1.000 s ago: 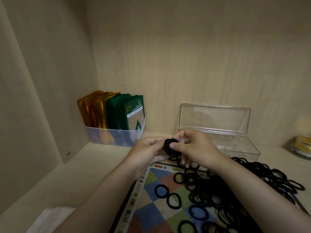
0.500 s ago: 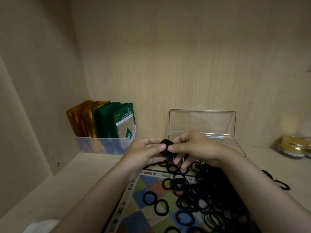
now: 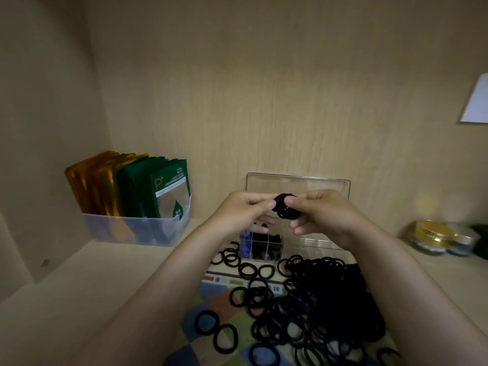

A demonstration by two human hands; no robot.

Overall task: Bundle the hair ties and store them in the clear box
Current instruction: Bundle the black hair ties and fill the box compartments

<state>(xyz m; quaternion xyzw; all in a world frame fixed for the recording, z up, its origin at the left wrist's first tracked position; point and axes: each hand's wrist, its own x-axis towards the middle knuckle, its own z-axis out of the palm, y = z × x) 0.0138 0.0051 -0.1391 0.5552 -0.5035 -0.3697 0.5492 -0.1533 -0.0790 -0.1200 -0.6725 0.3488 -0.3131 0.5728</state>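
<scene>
A small black bundle of hair ties (image 3: 286,210) is held up between both hands, above the clear box. My left hand (image 3: 243,213) pinches its left side with thumb and fingers. My right hand (image 3: 320,215) pinches its right side. The clear box (image 3: 311,243) stands open behind the hands, its lid (image 3: 298,184) upright against the back wall. Its left compartments hold a purple bundle and black bundles. A big pile of loose black hair ties (image 3: 303,307) lies on a colourful checked mat (image 3: 211,299) in front of the box.
A translucent bin (image 3: 137,231) with orange and green sachets stands at the back left. Small gold-lidded jars (image 3: 438,237) sit at the right. Wooden walls close the shelf at the left and back. A white sheet (image 3: 476,101) hangs on the right.
Both hands have lifted the bundle a little and the view has tilted, so the box's filled compartments now show beneath the hands.
</scene>
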